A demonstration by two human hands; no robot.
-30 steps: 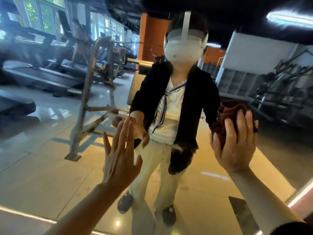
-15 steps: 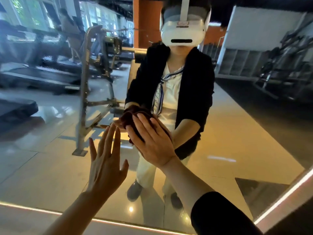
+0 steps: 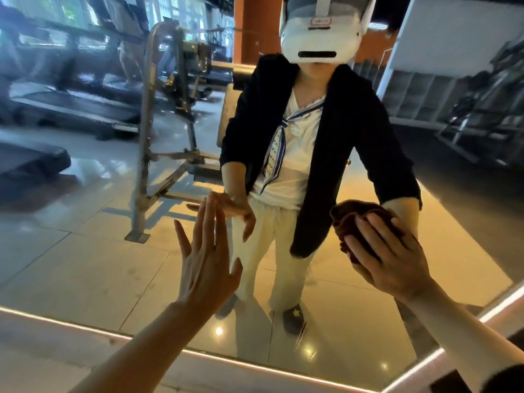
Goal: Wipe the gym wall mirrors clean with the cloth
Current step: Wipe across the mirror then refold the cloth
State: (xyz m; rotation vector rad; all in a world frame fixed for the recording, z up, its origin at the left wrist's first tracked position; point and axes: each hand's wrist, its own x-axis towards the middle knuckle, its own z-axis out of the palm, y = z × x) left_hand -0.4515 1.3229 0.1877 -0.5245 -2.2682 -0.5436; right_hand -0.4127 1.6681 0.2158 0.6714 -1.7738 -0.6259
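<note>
The wall mirror [image 3: 85,265] fills the head view and reflects me and the gym. A dark red cloth [image 3: 347,219] is bunched against the glass at the right. My right hand [image 3: 388,259] presses on the cloth with fingers spread flat over it. My left hand [image 3: 205,259] is raised at the centre left with straight fingers, its fingertips at the glass, holding nothing.
A lit strip [image 3: 255,364] runs along the mirror's bottom frame and turns up at the right corner. Reflected in the glass are treadmills [image 3: 71,106], a metal rack [image 3: 147,131] and a white shelf unit [image 3: 419,95] on a tiled floor.
My right hand swept the cloth across the glass from the right to the centre beside my left hand, then back to the right. My left hand stayed on the mirror.
</note>
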